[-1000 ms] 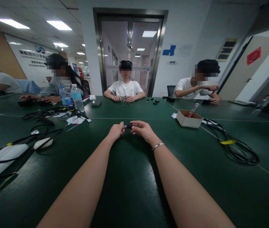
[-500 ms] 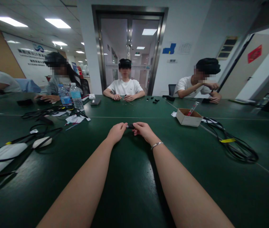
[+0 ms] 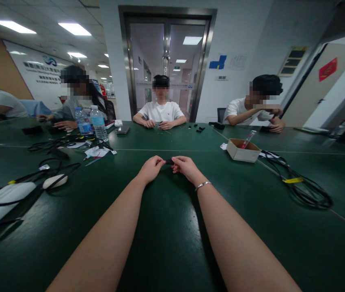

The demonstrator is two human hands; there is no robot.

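Small black object (image 3: pixel 169 162): one, held level between the two hands above the worktop (image 3: pixel 164 227); its ends are hidden by fingers. Left hand (image 3: pixel 152 168): thumb and fingers pinching the object's near end. Right hand (image 3: pixel 186 168): pinching the opposite end (a silver bangle (image 3: pixel 203 186) at the wrist).

Right of the right hand, slightly beyond: open box (image 3: pixel 242 155), a clear-and-red item (image 3: pixel 248 140) leaning inside. Farther right: coiled black cable (image 3: pixel 305 196), yellow tie attached. Left of the left hand, well apart: crumpled papers (image 3: pixel 97 152), pale oval item (image 3: pixel 55 181), loose black cables. Beyond the papers: two water bottles (image 3: pixel 98 125), partly blocking a seated person (image 3: pixel 75 97).
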